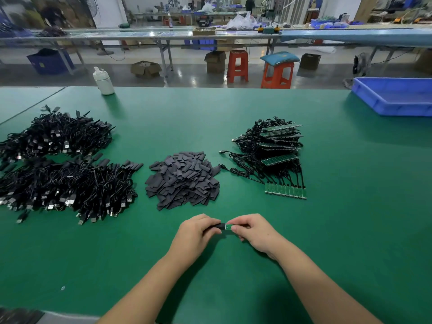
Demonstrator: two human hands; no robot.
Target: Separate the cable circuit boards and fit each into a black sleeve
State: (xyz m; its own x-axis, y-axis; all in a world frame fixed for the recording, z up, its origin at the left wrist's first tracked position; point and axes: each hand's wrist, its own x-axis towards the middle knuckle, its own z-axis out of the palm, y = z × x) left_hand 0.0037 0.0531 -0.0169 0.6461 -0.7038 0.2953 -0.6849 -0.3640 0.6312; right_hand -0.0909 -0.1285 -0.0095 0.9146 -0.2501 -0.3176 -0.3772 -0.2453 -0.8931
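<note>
On the green mat (233,277) near the person's edge, both hands meet over one small piece. The left hand (198,232) curls its fingers round a black sleeve (219,226), and the right hand (253,230) pinches the green circuit board (228,227) between thumb and forefinger. Board and sleeve lie end to end with their long axis running left to right across the view; the board's left end is at or just inside the sleeve's mouth, though how far it sits inside cannot be told. The cable of this board is hidden by the left hand.

Beyond the hands, in the middle of the mat, lies a heap of loose black sleeves (184,180). To its right sits a stack of cabled board strips (273,143), with one strip of joined boards (285,190) lying flat nearest the person, long axis left to right and its black cables running away from the person into the stack. To the left are two large piles of black USB cables (63,169) with sleeved ends, well apart from the hands. A white bottle (103,81) stands at the far edge of the mat, and a blue tray (395,95) sits at the far right corner. Nothing lies between the hands and the sleeve heap. Past the table are orange stools (237,65), cardboard boxes (215,61) and long workbenches (163,35). No writing or label is legible anywhere.
</note>
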